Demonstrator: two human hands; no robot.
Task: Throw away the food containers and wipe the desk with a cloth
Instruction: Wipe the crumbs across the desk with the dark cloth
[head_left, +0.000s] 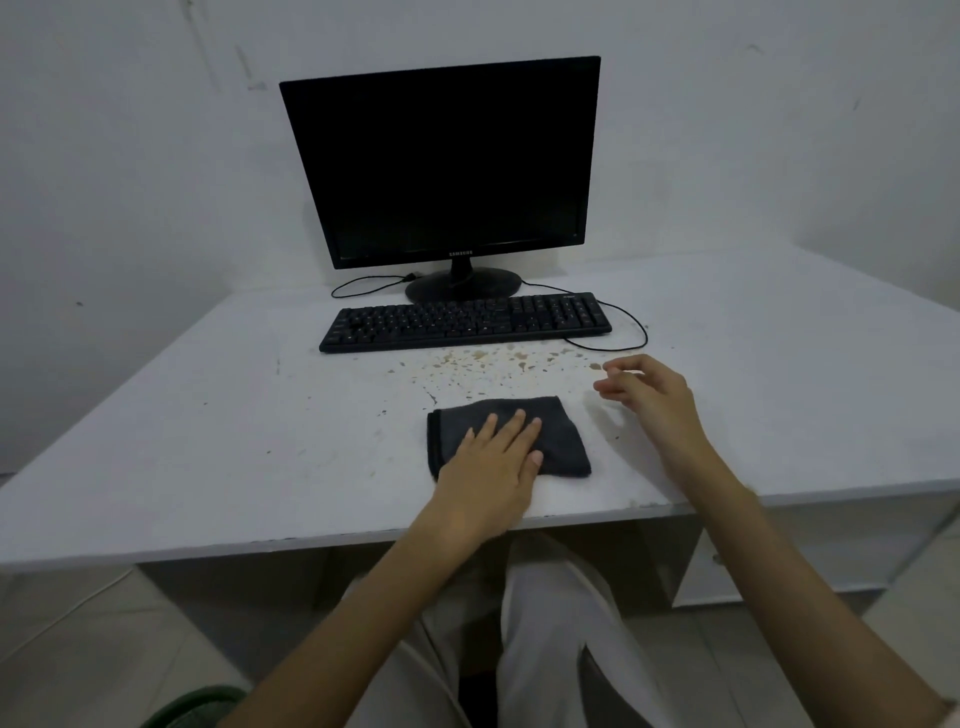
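Dark grey and folded into a rough rectangle, the cloth lies flat on the white desk, close to the front edge and a little right of the desk's middle. From the head camera, the left hand rests palm down on the near-left part of the cloth, fingers stretched out flat and slightly spread, pressing on it rather than gripping it; the thumb lies over the cloth's near edge. The right hand hangs just above the desk to the right of the cloth, apart from it, empty, with the fingers loosely curled and pointing left (motion blur softens the fingertips). Brown spatter stains are scattered over the desk surface between the cloth and the black keyboard, reaching right toward the right hand. Behind the keyboard stands a black Samsung monitor with a dark screen, on a round base against the white wall. A thin black cable loops on the desk from the keyboard's right end, and another runs left from the monitor base. Below the desk edge the person's light trousers show, and a green rim of something (I cannot tell what) sits at the lower left corner of the frame. No food containers are in sight on the desk.
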